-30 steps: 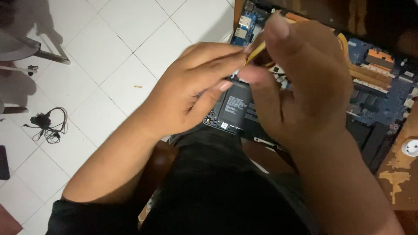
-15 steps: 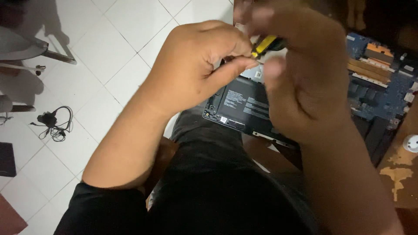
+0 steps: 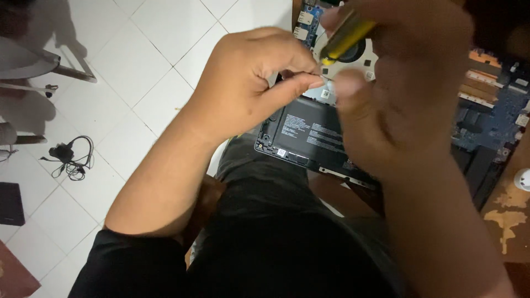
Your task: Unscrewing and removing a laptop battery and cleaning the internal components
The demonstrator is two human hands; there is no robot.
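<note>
An opened laptop lies bottom-up on my lap, its black battery, round fan and blue circuit boards showing. My right hand is blurred above it and grips a screwdriver with a yellow and black handle. My left hand is closed, thumb and forefinger pinched together at the thin metal tip below that handle. What the pinch holds is too small to tell.
White floor tiles lie to the left, with a black charger and tangled cable, chair legs and a dark flat object. A worn wooden table stands at the right, with a white round item on it.
Both hands have lifted toward the top of the view. The yellow handle has risen with the right hand, and more of the battery and the fan now show below the hands.
</note>
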